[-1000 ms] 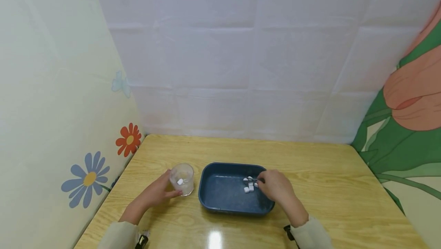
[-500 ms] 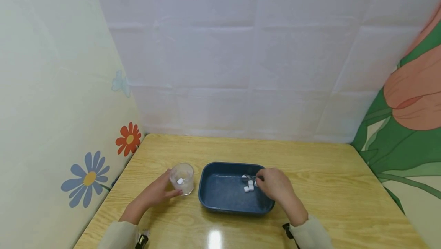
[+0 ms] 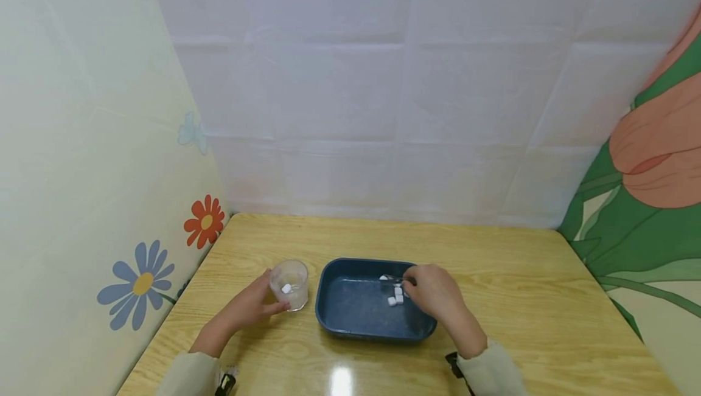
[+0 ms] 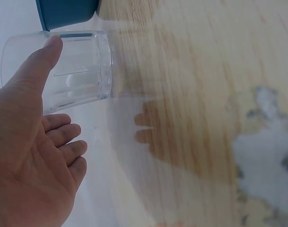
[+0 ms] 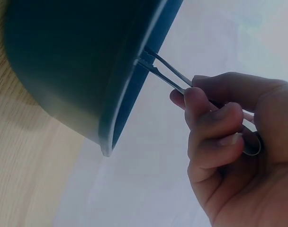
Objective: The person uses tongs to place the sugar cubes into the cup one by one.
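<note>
In the head view, my left hand (image 3: pixel 253 303) holds a clear glass (image 3: pixel 289 285) upright on the table, with a small white cube (image 3: pixel 286 288) visible in it. The left wrist view has the thumb lying against the wall of the glass (image 4: pixel 75 71). Over the right side of a dark blue tray (image 3: pixel 356 332), my right hand (image 3: pixel 436 291) grips metal tongs (image 5: pixel 168 82) with toothed tips. These tips dip past the tray's rim in the right wrist view. A white cube (image 3: pixel 383 278) is at the tips; whether they pinch it is unclear. Several more cubes (image 3: pixel 398 296) lie below.
The wooden table (image 3: pixel 493 256) meets a white hanging sheet (image 3: pixel 339 177) at the back. Flower-printed panels (image 3: pixel 141 284) stand at the left and right sides. The tray lies just right of the glass, with a narrow gap between them.
My right hand and the tongs have shifted slightly left and up over the tray, and the white cube at the tips moved left with them. My left hand and the glass stay put.
</note>
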The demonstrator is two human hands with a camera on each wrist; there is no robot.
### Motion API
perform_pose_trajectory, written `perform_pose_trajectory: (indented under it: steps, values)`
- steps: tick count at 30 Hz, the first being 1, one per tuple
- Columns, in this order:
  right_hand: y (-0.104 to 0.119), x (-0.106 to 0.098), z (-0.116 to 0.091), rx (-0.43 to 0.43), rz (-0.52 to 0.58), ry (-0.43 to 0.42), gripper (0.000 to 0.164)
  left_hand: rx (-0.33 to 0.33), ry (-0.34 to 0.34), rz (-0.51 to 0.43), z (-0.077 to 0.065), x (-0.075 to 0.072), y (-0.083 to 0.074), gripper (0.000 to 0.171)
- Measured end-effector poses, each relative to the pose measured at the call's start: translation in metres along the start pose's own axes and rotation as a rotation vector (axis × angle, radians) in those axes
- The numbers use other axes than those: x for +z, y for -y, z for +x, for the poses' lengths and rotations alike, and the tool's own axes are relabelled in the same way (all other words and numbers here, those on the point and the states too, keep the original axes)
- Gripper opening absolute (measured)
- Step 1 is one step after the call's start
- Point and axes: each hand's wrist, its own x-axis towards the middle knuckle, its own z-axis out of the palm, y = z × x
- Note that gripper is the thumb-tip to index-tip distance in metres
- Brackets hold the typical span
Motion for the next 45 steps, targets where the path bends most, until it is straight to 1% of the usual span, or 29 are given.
perform_pose_trajectory:
  steps: [5,14,27,36,45]
  values:
    - [0.001,-0.001,0.001,-0.007,0.001,-0.004,0.012,-0.012,0.004,0.007,-0.001,-0.001,-0.003,0.091]
    - [0.008,-0.005,0.002,-0.022,0.009,-0.018,0.011,-0.021,0.005,0.011,0.000,-0.001,-0.002,0.093]
    - [0.018,-0.010,0.003,-0.016,0.018,0.002,0.012,-0.018,0.001,0.014,0.000,0.000,0.000,0.094]
    - [0.027,-0.012,0.004,-0.027,0.031,0.005,0.014,-0.018,0.001,0.012,0.000,0.001,0.000,0.094]
    - [0.034,-0.014,0.005,-0.025,0.034,0.007,0.016,-0.030,0.005,0.003,0.000,0.001,0.000,0.095]
